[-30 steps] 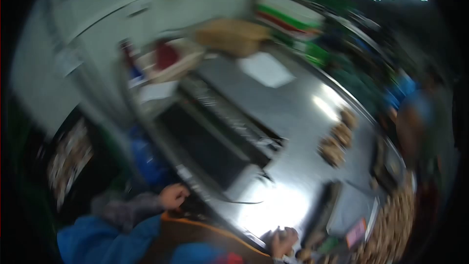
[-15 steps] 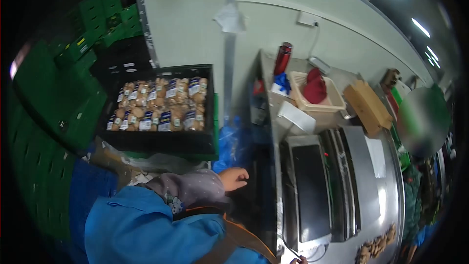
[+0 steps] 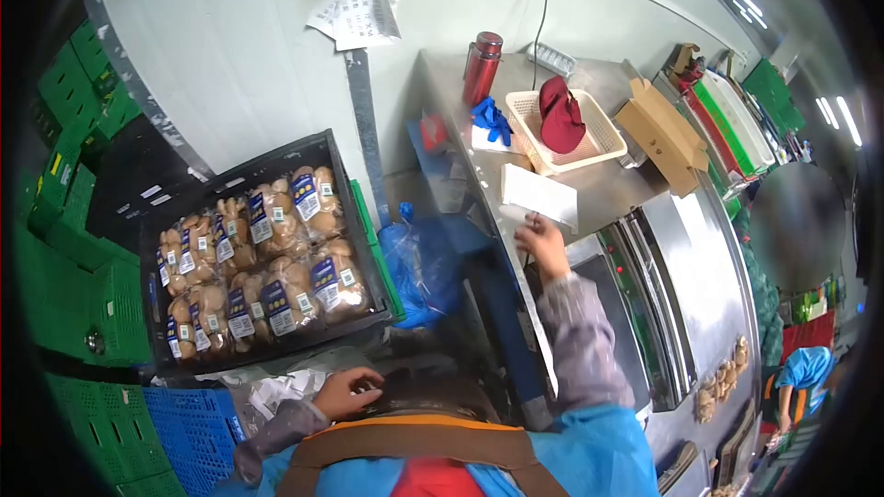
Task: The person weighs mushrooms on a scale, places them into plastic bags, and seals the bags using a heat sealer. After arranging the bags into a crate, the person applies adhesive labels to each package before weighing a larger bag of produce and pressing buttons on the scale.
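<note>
My left hand [image 3: 350,393] hangs low in front of my body, its fingers slightly curled and apart, with nothing in them. My right hand [image 3: 543,247] is over the near side of the steel table, by the lower edge of a white sheet or pad [image 3: 540,193]. Its fingers are drawn together around something small and dark that is too blurred to make out. Left of me, a black crate [image 3: 336,161] holds several clear, labelled packs of brown mushrooms [image 3: 290,299] in two rows.
The steel table [image 3: 603,189] bears a red flask [image 3: 482,69], a blue glove [image 3: 492,121], a cream basket [image 3: 600,135] with a maroon cap, a cardboard box [image 3: 665,133], a sealing machine [image 3: 635,304] and loose mushrooms [image 3: 721,382]. A blue bag [image 3: 414,267] hangs beside the crate. A co-worker [image 3: 803,373] is far right.
The view has swung rightward and nearer the table. My right hand has risen from the bottom edge to the white sheet. My left hand has drawn back toward my body.
</note>
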Motion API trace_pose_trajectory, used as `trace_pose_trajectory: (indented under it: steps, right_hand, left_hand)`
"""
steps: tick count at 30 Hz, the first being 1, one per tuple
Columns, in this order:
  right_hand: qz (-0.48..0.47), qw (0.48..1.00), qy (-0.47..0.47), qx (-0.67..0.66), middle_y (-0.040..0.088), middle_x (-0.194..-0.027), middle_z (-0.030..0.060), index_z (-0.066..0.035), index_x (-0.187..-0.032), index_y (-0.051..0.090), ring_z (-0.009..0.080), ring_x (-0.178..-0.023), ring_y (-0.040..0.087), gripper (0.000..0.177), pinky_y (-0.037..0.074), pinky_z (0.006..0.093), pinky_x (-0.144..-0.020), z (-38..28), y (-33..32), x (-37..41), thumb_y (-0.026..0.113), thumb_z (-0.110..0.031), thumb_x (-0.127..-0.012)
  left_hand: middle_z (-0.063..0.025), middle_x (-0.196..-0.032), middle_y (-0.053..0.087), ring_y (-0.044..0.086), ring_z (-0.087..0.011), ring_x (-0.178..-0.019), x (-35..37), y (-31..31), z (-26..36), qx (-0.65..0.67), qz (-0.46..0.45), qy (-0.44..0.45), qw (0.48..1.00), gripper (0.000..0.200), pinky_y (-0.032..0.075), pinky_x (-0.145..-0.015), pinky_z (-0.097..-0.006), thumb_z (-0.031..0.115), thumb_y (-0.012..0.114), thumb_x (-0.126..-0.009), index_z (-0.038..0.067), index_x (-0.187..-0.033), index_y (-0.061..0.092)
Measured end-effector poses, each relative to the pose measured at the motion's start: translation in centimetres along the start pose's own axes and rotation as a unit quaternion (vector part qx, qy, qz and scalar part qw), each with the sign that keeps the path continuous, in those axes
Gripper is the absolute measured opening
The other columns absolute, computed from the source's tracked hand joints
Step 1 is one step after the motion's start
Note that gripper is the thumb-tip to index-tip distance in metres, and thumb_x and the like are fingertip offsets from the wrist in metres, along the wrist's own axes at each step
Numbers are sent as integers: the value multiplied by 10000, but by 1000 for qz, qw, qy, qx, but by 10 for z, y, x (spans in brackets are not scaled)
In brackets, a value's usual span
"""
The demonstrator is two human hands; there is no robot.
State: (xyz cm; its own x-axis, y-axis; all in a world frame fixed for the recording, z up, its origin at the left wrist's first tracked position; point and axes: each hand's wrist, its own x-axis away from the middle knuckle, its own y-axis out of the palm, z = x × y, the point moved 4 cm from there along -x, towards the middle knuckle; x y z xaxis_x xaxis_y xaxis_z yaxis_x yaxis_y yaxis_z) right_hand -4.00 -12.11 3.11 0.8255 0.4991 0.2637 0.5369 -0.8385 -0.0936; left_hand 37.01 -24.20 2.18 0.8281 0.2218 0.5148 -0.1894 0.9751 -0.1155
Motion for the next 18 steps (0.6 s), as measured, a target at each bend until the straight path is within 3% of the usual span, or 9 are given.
trace_pose_trajectory:
  steps: [1,2,3,5,6,9,13,15,18]
  right_hand:
    - [50,997,7,60,626,-971,165,45,-1224,454,237,-794,617,585,499,317,-702,10,-6,-34,683,-120,-711]
    - [133,923,-59,357,613,-1000,197,29,-1231,444,319,-877,612,634,492,382,-754,-2,-6,-47,692,-142,-673]
    - [127,921,-64,362,613,-1000,197,29,-1231,444,319,-877,612,634,492,382,-754,-1,-4,-58,692,-142,-673]
    - [185,694,-208,663,599,-1033,210,12,-1235,438,356,-954,583,609,475,418,-785,-1,9,-82,656,-137,-686]
    - [207,658,-241,683,597,-1079,158,-47,-1187,507,323,-968,571,490,471,403,-780,18,8,-104,616,-114,-713]
    - [80,660,-170,727,606,-1071,116,-91,-1068,613,315,-927,573,328,472,406,-760,43,-9,-161,590,-128,-742]
    - [63,876,-320,355,644,-780,83,-84,-805,672,298,-728,576,124,434,395,-701,-54,-1,-106,634,-61,-690]
    - [-23,803,-523,283,638,-732,37,-112,-767,677,262,-698,562,170,416,374,-700,-127,34,-21,660,-23,-623]
    - [-242,694,-632,247,635,-863,-19,-160,-797,708,186,-792,544,221,415,344,-722,-160,88,81,662,-92,-592]
  left_hand:
    - [-46,-928,639,601,-102,-807,4,-6,-3,-17,37,-12,999,281,495,-720,-257,162,683,-798,34,-1038,611]
    - [-46,-928,639,601,-102,-807,9,-7,-3,-10,37,-12,999,281,495,-720,-257,162,683,-798,34,-1038,611]
    - [-37,-909,638,592,-90,-772,12,-10,-2,1,74,-20,997,276,487,-705,-242,157,683,-796,42,-1037,615]
    - [-27,-891,637,583,-78,-738,20,-10,-11,23,125,-25,992,271,479,-690,-226,152,684,-793,50,-1035,618]
    - [-28,-894,638,586,-79,-746,26,-8,-20,30,163,-37,986,271,479,-696,-232,149,688,-789,48,-1031,619]
    - [-32,-909,640,594,-85,-786,30,-5,-18,59,210,-80,973,278,480,-724,-241,146,695,-784,41,-1031,620]
    - [-91,-1028,632,598,-160,-961,13,-19,45,161,174,6,971,306,462,-871,-297,155,657,-832,15,-1097,595]
    - [-146,-1190,563,535,-228,-1118,-20,-40,85,230,99,172,953,446,415,-967,-356,232,517,-928,-26,-1282,437]
    - [-160,-1312,459,473,-263,-1190,-77,-62,115,463,-51,161,870,600,373,-1014,-338,387,462,-934,-11,-1361,320]
